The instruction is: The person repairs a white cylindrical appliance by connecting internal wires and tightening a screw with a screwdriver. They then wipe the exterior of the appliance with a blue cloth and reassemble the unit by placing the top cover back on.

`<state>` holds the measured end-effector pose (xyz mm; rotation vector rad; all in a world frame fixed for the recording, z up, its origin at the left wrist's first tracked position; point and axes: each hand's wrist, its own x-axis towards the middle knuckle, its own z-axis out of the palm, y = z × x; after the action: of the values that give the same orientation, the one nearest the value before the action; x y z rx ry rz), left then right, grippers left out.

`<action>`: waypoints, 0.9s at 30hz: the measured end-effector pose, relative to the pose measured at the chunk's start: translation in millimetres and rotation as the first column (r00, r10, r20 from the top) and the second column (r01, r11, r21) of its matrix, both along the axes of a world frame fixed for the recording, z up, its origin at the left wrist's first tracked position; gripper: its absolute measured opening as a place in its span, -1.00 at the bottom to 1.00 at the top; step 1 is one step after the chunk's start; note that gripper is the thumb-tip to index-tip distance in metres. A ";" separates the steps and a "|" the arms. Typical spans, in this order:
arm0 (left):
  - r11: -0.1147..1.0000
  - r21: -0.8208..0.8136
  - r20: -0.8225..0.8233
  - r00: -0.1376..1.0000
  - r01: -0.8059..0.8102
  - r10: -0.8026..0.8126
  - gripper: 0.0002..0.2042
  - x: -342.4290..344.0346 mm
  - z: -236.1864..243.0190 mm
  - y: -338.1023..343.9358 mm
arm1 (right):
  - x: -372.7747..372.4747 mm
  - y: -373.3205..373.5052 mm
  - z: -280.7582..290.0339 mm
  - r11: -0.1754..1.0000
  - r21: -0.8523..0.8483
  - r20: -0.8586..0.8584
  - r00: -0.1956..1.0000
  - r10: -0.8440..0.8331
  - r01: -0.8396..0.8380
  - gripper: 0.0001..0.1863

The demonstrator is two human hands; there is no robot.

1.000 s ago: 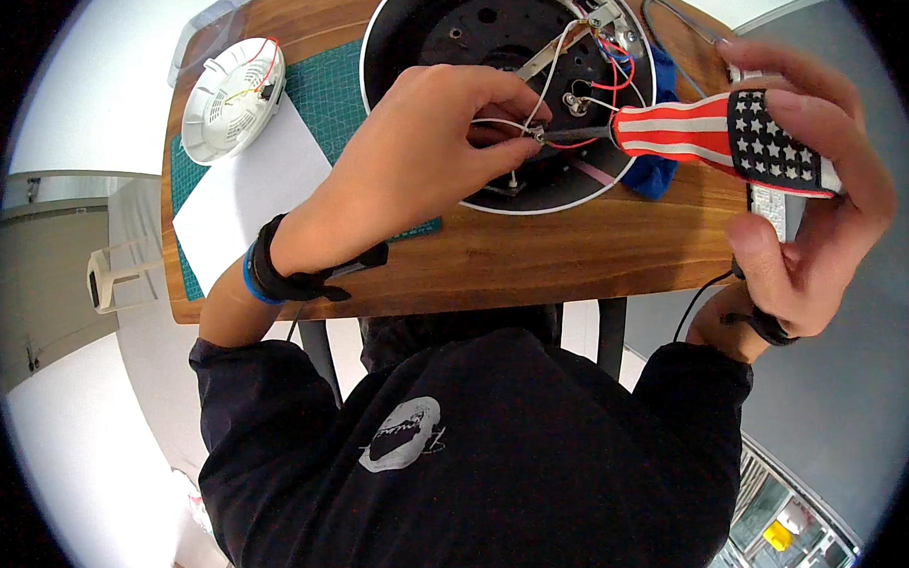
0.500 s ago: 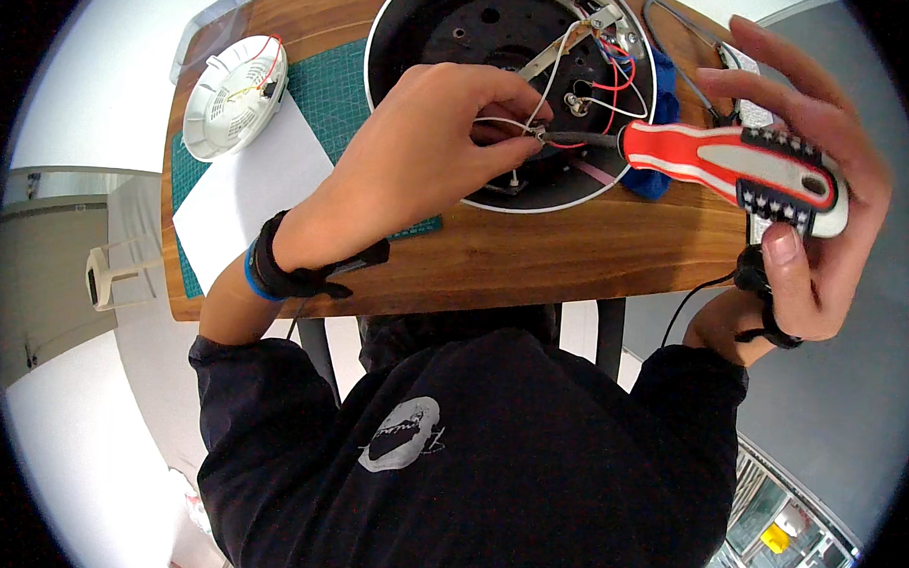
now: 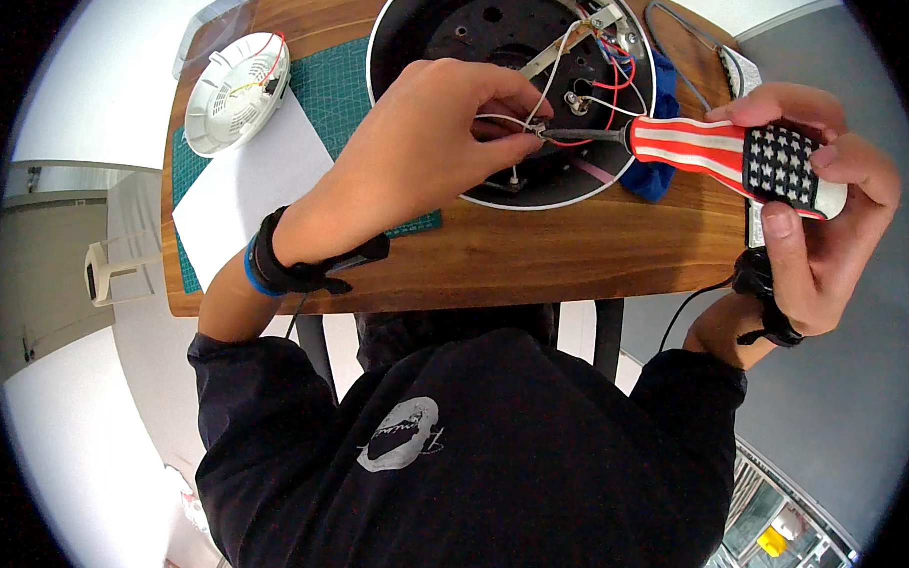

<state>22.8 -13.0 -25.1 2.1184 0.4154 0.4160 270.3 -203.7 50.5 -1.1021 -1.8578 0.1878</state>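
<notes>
Inside a round black housing with a white rim (image 3: 488, 40), red, white and blue wires join metal fittings. My left hand (image 3: 429, 143) reaches into it, fingers closed around a small wired connector (image 3: 539, 130), partly hidden. A screwdriver (image 3: 699, 150) with a red, white and star-patterned black handle lies horizontal, its shaft meeting that connector. My right hand (image 3: 832, 212) grips the handle's end with thumb and fingertips. A blue cloth (image 3: 650, 176) shows beside and under the housing.
On the wooden table (image 3: 535, 262) are a green cutting mat (image 3: 321, 89), white paper (image 3: 237, 206), a white vented cover (image 3: 233, 94) with wires and a clear tray (image 3: 214, 15). A grey cord and pale object (image 3: 737, 72) lie at the right. A white chair (image 3: 110, 272) stands left.
The screwdriver handle has turned and turned again, showing stars on top now. My right fingers lifted off, then curled back onto it lower down. My left hand stayed nearly still.
</notes>
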 end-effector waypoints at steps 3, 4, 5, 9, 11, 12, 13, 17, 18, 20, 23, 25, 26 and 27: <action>1.000 -0.028 -0.002 1.000 -0.006 0.006 -0.74 0.5 -0.1 -0.3 | -0.9 -11.2 6.5 0.982 -0.022 0.198 0.963 -0.181 0.189 -0.56; 0.999 -0.042 -0.004 1.000 -0.010 0.010 -0.74 0.8 -0.4 -0.5 | -0.8 -13.6 9.1 0.971 -0.036 0.260 0.940 -0.221 0.238 -0.57; 0.999 -0.040 0.004 1.000 -0.010 0.010 -0.74 0.7 -1.3 -0.3 | 3.8 -16.3 13.4 0.969 -0.075 0.309 0.930 -0.200 0.234 -0.58; 1.000 -0.022 -0.012 1.000 -0.018 0.018 -0.74 -0.2 -1.3 -0.3 | -2.9 -16.1 29.9 0.976 -0.049 0.496 0.853 -0.162 0.214 -0.57; 1.000 -0.014 -0.024 1.000 -0.020 0.020 -0.73 -0.6 0.4 -0.5 | 2.9 -21.8 35.9 0.970 -0.124 0.507 0.854 -0.117 0.207 -0.58; 1.000 -0.013 -0.020 1.000 -0.018 0.018 -0.73 -1.0 0.6 -0.2 | 3.6 -26.8 36.9 0.956 -0.191 0.462 0.880 -0.112 0.222 -0.57; 1.000 -0.012 -0.016 1.000 -0.017 0.017 -0.73 -1.5 0.4 0.0 | 4.2 -31.5 37.7 0.938 -0.256 0.413 0.904 -0.112 0.234 -0.57; 1.000 -0.022 -0.007 1.000 -0.010 0.010 -0.73 0.2 -2.5 0.7 | 1.9 -33.0 38.4 0.895 -0.254 0.421 0.875 -0.239 0.367 -0.55; 1.000 -0.022 -0.010 1.000 -0.008 0.008 -0.73 0.1 -1.9 0.9 | 0.1 -38.3 31.2 0.847 -0.281 0.365 0.866 -0.341 0.451 -0.54; 1.000 -0.022 -0.006 1.000 -0.007 0.007 -0.73 -0.1 -2.0 0.8 | -0.8 -37.3 28.1 0.842 -0.262 0.345 0.860 -0.376 0.473 -0.52; 1.000 -0.020 0.005 1.000 -0.006 0.006 -0.73 0.4 -2.9 0.7 | -0.9 -27.5 31.6 0.935 -0.174 0.420 0.882 -0.214 0.309 -0.49; 1.000 -0.015 0.001 1.000 0.000 0.000 -0.72 1.3 -2.8 1.1 | -2.3 -28.6 33.4 0.950 -0.181 0.414 0.896 -0.161 0.254 -0.46; 1.000 -0.003 0.005 1.000 -0.003 0.003 -0.72 0.5 -3.0 0.9 | -2.1 -27.3 33.4 0.958 -0.180 0.410 0.902 -0.133 0.223 -0.45; 1.000 0.008 0.009 1.000 -0.006 0.006 -0.72 -0.3 -3.3 0.8 | -2.4 -25.4 33.8 0.965 -0.172 0.405 0.907 -0.116 0.200 -0.44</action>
<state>22.5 -12.2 -28.4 2.1231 0.4159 0.4314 267.8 -229.1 84.3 -1.5221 -2.1219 0.0706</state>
